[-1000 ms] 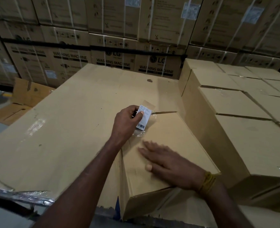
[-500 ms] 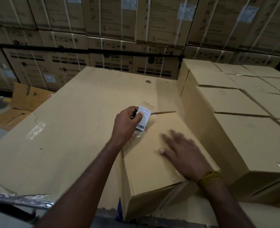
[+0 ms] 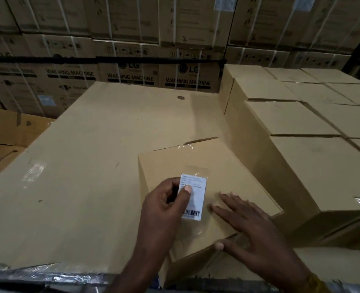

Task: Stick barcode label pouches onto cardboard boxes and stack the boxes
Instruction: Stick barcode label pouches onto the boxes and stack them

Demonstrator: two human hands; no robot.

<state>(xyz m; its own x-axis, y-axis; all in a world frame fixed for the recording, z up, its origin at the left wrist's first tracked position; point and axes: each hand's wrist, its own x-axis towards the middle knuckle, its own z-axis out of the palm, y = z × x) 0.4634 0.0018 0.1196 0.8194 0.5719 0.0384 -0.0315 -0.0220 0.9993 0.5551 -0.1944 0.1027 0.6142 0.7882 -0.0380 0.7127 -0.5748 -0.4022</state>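
Note:
A plain cardboard box [image 3: 217,166] lies in front of me on a large flat cardboard sheet [image 3: 90,166]. My left hand [image 3: 164,210] pinches a clear pouch with a white barcode label [image 3: 195,199] between thumb and fingers, holding it over the near part of the box's top. My right hand [image 3: 244,225] lies flat on the box's top near its front right edge, fingers straight and spread, just right of the label. The pouch's clear film extends above and below the white label.
Several plain cardboard boxes [image 3: 301,166] stand stacked in rows at the right, higher than the box in front. A wall of strapped washing machine cartons [image 3: 132,60] fills the back. Flattened cardboard [image 3: 16,134] lies on the floor at the left.
My left hand has brought the label pouch from the box's far left corner toward me over the top's near part. My right hand slid back toward the front edge.

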